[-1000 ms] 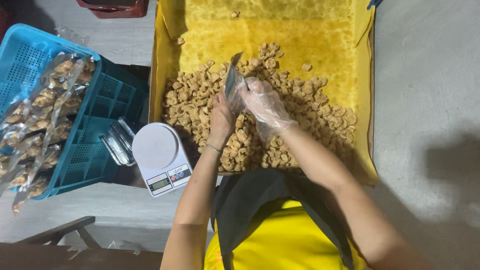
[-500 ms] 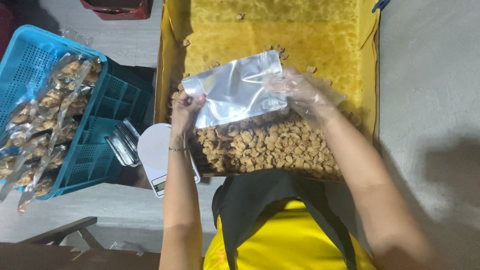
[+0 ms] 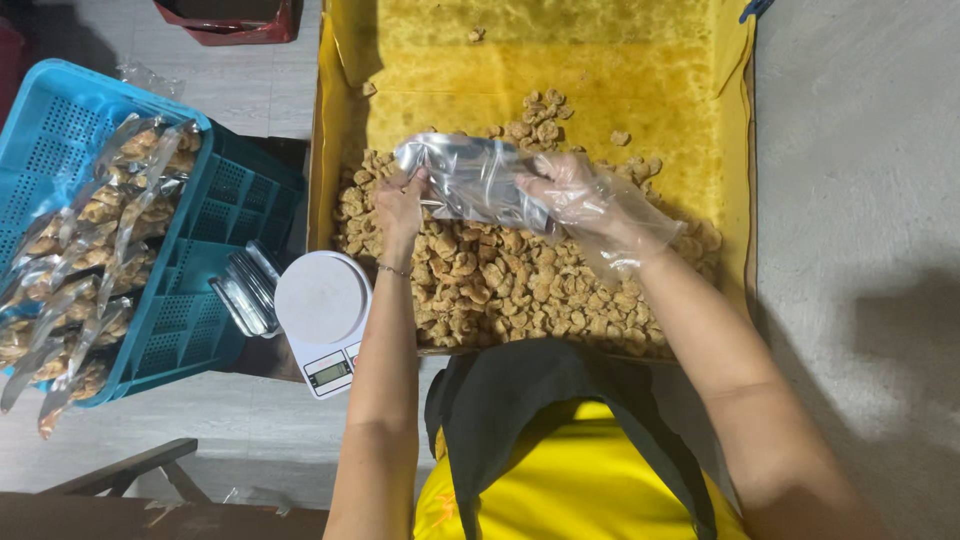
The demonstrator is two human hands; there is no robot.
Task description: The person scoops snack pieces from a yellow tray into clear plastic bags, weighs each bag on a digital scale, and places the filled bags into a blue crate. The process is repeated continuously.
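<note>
Holding clear bag (image 3: 470,180) over fried snacks (image 3: 500,285)

The bag (image 3: 470,180) is crumpled and motion-blurred between both hands, so its mouth and contents cannot be told, and the right hand (image 3: 585,200) shows only dimly through a loose clear glove. The tray (image 3: 735,200) runs off the top edge, and its near rim is hidden behind the apron (image 3: 560,400). The basket (image 3: 215,190) is cut by the left edge, and the scale (image 3: 322,320) display is too small to read.
</note>
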